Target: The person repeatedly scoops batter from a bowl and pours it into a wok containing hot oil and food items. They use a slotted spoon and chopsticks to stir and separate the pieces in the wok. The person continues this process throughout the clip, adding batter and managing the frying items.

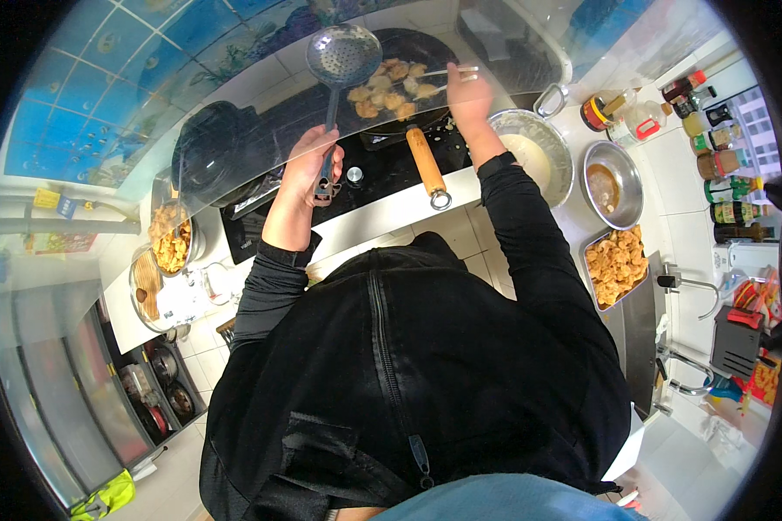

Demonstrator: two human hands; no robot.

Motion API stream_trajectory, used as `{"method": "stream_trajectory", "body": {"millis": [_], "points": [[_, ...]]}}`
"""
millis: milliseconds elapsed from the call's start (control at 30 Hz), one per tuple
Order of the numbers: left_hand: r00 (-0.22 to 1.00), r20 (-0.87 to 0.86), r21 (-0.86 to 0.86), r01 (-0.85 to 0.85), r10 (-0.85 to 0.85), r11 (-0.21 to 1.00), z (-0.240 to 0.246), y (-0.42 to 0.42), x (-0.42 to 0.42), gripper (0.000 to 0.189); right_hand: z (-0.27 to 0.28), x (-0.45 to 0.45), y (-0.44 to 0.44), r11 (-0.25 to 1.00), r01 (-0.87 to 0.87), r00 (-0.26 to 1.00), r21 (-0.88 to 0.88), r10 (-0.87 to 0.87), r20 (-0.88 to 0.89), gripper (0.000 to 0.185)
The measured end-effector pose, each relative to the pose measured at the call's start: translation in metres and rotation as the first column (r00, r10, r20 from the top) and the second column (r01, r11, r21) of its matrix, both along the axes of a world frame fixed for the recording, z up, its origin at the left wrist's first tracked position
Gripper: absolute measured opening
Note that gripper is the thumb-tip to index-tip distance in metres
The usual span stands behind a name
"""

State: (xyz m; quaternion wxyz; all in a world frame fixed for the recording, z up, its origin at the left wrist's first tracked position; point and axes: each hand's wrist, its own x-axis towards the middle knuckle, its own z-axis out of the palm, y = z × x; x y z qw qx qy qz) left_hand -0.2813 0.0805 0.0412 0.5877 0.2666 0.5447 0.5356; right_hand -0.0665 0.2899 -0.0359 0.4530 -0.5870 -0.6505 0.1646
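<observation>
My left hand (311, 163) is closed around the handle of a perforated metal skimmer (344, 55), whose bowl is raised beside the frying food and holds nothing visible. A pair of chopsticks (453, 71) is in my right hand (469, 98), their tips among battered pieces (384, 91) in a dark wok on the black hob. The wok's wooden handle (426, 159) points towards me. Right of the hob, a steel pot (564, 140) contains pale batter (528, 156). The clear range-hood panel lies over part of the wok in this view, blurring some detail.
A steel bowl with brown liquid (604, 185) and a tray of battered pieces (618, 267) stand on the right counter, near bottles (717, 140) and a tap (691, 281). At left are a black-lidded pan (215, 153) and a bowl of fried pieces (171, 251).
</observation>
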Motion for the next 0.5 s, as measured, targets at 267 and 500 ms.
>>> {"method": "stream_trajectory", "body": {"millis": [267,500], "points": [[1.0,0.009,-0.004,0.007,-0.007,1.0,-0.002,0.002,0.004,0.025,-0.007,-0.017,0.002,1.0,-0.009,0.996,-0.018,0.007,-0.093,0.026],[0.999,-0.01,-0.021,-0.05,0.049,0.999,0.002,-0.001,0.005,0.015,-0.004,0.009,-0.012,0.997,-0.076,0.997,-0.026,0.077,0.01,0.028]]}}
